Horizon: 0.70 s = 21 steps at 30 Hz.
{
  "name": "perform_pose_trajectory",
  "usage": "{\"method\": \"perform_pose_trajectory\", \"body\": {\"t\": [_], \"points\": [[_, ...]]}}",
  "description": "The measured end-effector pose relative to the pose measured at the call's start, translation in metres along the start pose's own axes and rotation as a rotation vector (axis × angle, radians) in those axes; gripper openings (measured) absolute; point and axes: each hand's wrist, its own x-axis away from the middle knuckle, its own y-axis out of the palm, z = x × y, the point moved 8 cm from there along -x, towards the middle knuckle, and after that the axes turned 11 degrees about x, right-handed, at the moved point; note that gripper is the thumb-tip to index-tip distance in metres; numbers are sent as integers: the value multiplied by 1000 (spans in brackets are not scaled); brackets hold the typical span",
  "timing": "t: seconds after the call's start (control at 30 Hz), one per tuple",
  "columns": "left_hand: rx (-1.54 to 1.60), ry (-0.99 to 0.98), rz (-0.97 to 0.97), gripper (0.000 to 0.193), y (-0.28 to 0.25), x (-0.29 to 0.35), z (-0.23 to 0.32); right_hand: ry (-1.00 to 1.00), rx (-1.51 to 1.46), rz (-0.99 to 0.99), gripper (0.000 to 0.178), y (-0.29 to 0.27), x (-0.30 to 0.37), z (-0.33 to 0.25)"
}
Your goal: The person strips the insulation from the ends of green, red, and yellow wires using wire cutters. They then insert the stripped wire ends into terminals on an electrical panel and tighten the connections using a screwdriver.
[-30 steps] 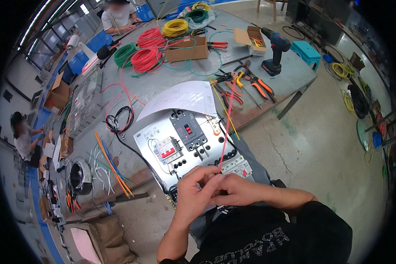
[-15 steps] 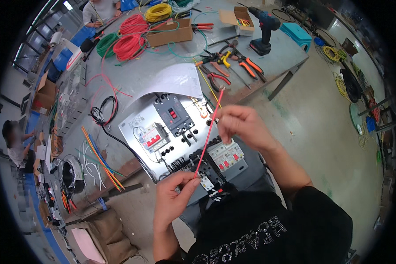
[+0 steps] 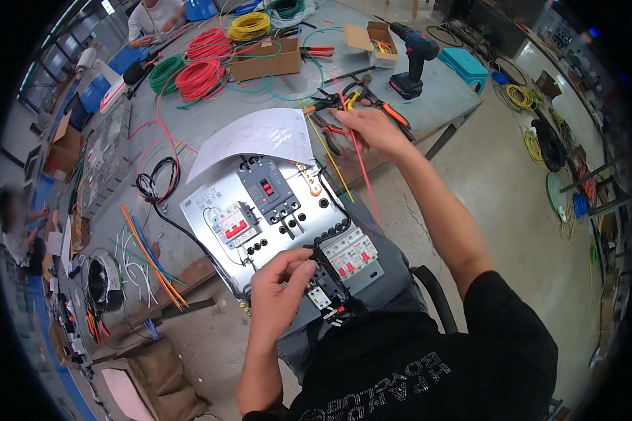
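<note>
My right hand (image 3: 373,131) is raised beside the pliers at the table edge, its fingers closed around a thin red wire (image 3: 364,168) that hangs blurred past the panel. Low over the metal mounting panel (image 3: 202,208), my left hand (image 3: 277,289) has thumb and fingers curled together; whether anything is between them is hidden. Just right of it sits a black contactor-like block (image 3: 321,297). The panel also bears a large dark circuit breaker (image 3: 268,191), a small breaker with red levers (image 3: 234,226) and a row of white breakers (image 3: 350,258). A paper sheet (image 3: 256,140) overlaps its far edge.
Beyond the panel lie orange-handled pliers (image 3: 395,114), a cordless drill (image 3: 412,59) and a cardboard box (image 3: 267,64). Red wire coils (image 3: 202,78) are at the far left. A yellow wire (image 3: 331,156) crosses near my right hand. Other people sit further off.
My right hand has moved up and away toward the pliers, taking the red wire with it. The wire has left my left hand, which stays low over the panel.
</note>
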Motion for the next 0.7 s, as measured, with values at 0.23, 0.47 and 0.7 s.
{"method": "perform_pose_trajectory", "body": {"t": [0.23,0.47,0.7], "points": [[-15,38,162,19,-31,19,-8,-199,947,264,38,7,-98,8],[27,-23,270,18,-54,35,-25,-321,782,348,37,20,-36,7],[90,-33,217,19,-56,23,-43,-60,859,8,48,48,78,50]]}}
